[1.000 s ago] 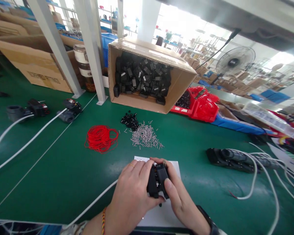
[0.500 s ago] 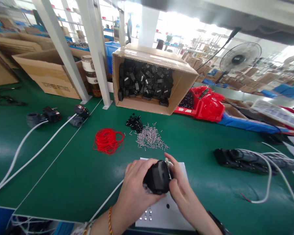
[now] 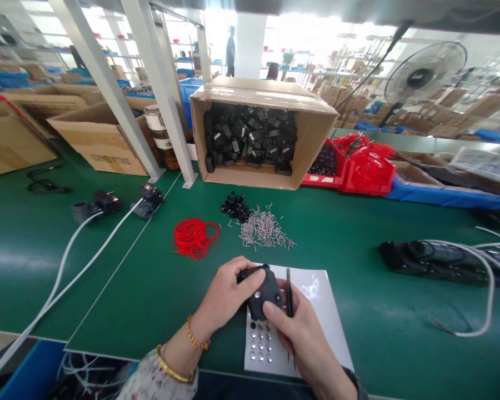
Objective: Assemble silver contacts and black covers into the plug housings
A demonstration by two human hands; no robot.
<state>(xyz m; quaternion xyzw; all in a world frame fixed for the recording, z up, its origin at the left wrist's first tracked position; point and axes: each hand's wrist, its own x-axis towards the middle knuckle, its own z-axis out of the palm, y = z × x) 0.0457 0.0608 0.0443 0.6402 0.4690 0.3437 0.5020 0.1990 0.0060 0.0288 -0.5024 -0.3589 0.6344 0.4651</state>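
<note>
A: Nearest first. Where does the piece sit?
B: Black housing, between the two hands, raised in front of the body. Left hand on its left and far edge, right hand on its right and near edge. Both touch it, so neither counts as nearer.
A: State of the hands?
B: Both closed on the housing, thumbs on its upturned face. The right also grips a slim dark tool, just beside the housing's right edge.
A: Long axes?
B: Tool's runs away from the body. Housing's cannot be told; fingers cover too much.
A: Underneath?
B: White sheet, rows of shiny round pieces on its near-left part. Below that, green tabletop.
A: Farther out?
B: Red cord coil beyond the left hand; loose screws straight ahead, small black parts touching the pile's far-left side. Behind them, a carton on its side, dark pieces inside; red bins right of it.
A: Room?
B: Fan at right; a person standing far back, shelving around.
</note>
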